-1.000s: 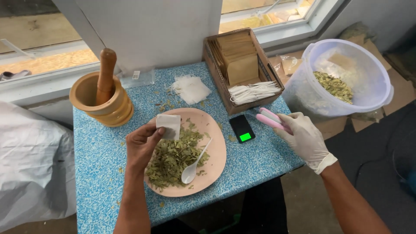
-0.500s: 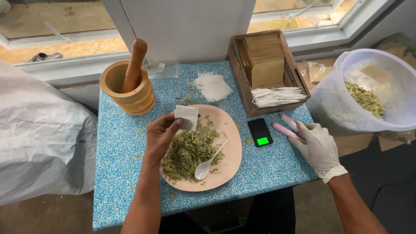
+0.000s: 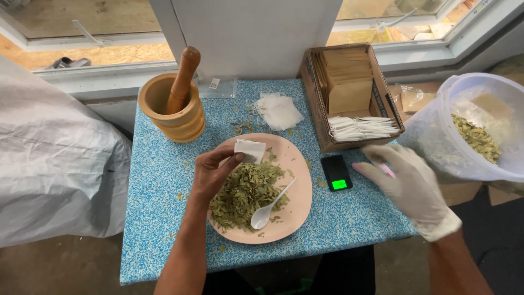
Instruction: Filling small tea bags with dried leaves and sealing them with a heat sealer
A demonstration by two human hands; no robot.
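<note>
My bare left hand [image 3: 214, 173] pinches a small white paper sachet [image 3: 250, 150] at the far edge of a pink plate [image 3: 299, 188]. A heap of dried green leaves [image 3: 244, 192] lies on the plate, with a white plastic spoon [image 3: 269, 206] resting in it. My right hand [image 3: 410, 184], in a white glove, hovers blurred just right of a small black scale with a green display [image 3: 337, 173]. It holds a thin pink stick [image 3: 386, 169] between the fingers.
On the blue speckled table [image 3: 158, 180] stand a wooden mortar with pestle [image 3: 172, 106], a pile of white sachets [image 3: 278, 110] and a cardboard box of brown envelopes [image 3: 352, 90]. A clear tub of dried leaves [image 3: 480, 128] sits at the right, a white sack [image 3: 54, 164] at the left.
My view has swung left across the table. My gloved right hand has shifted slightly beside the scale and is now blurred. My left hand keeps the sachet over the plate.
</note>
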